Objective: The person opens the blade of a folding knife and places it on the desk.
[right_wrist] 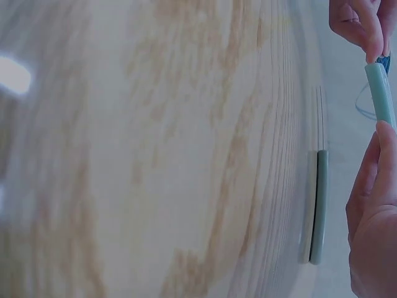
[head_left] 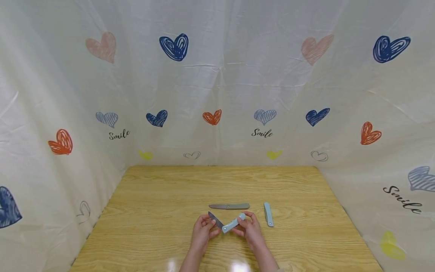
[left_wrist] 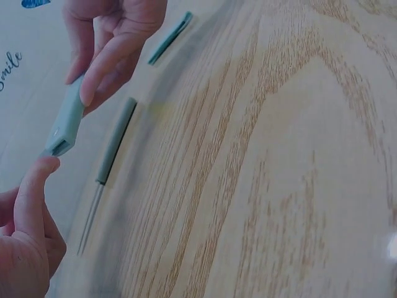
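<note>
Above the table a light blue folding knife [head_left: 234,223] is held partly unfolded, its dark blade and handle making a wide V. My left hand [head_left: 202,231] pinches the blade between thumb and fingers. The handle is gripped by my right hand [head_left: 251,229], thumb on the near side. In the left wrist view, the handle's slot end faces the left fingertips, and the blade is mostly hidden there. Just beyond the hands lies a grey-green folding knife [head_left: 238,206], fully unfolded, blade pointing left. To the right of the right hand lies another light blue folding knife [head_left: 268,214], folded.
All of this is on or over a wood-grain table [head_left: 153,196]. A white curtain [head_left: 217,87] printed with hearts and "Smile" stands behind the table and along both sides.
</note>
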Action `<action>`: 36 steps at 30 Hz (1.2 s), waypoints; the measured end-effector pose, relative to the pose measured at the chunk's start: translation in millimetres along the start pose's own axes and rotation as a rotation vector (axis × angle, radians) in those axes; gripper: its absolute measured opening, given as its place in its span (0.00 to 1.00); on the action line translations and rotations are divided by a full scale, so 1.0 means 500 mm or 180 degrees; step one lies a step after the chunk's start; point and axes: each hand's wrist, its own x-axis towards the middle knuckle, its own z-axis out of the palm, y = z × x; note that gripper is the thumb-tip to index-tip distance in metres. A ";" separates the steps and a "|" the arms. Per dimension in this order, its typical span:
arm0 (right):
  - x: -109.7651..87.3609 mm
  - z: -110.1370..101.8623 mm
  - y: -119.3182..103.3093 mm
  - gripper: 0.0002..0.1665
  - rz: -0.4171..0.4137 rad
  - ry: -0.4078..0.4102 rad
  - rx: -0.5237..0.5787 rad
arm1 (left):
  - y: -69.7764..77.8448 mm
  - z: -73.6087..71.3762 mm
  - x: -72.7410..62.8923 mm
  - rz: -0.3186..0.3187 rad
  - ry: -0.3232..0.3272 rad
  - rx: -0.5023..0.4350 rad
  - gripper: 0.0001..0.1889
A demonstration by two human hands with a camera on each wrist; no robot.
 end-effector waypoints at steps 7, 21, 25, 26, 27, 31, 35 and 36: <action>-0.007 0.010 -0.007 0.25 0.0044 0.0154 0.0144 | -0.002 0.009 -0.002 0.0095 0.0153 -0.0134 0.13; -0.014 0.025 -0.018 0.26 -0.0088 0.0451 0.0450 | 0.006 0.034 0.001 0.0266 0.0377 -0.0347 0.13; -0.014 0.031 -0.019 0.26 -0.0127 0.0557 0.0554 | 0.007 0.038 0.003 0.0310 0.0423 -0.0441 0.11; -0.013 0.033 -0.019 0.26 -0.0136 0.0582 0.0579 | 0.007 0.039 0.003 0.0330 0.0425 -0.0463 0.11; -0.013 0.035 -0.020 0.26 -0.0149 0.0603 0.0606 | 0.007 0.040 0.003 0.0353 0.0435 -0.0494 0.11; -0.013 0.039 -0.021 0.24 -0.0202 0.0655 0.0698 | 0.006 0.044 0.002 0.0440 0.0477 -0.0601 0.10; -0.012 0.042 -0.018 0.22 -0.0188 0.0685 0.0774 | 0.004 0.052 -0.001 0.0471 0.0569 -0.0716 0.10; -0.012 0.042 -0.017 0.21 -0.0170 0.0700 0.0792 | 0.004 0.053 -0.002 0.0472 0.0600 -0.0726 0.11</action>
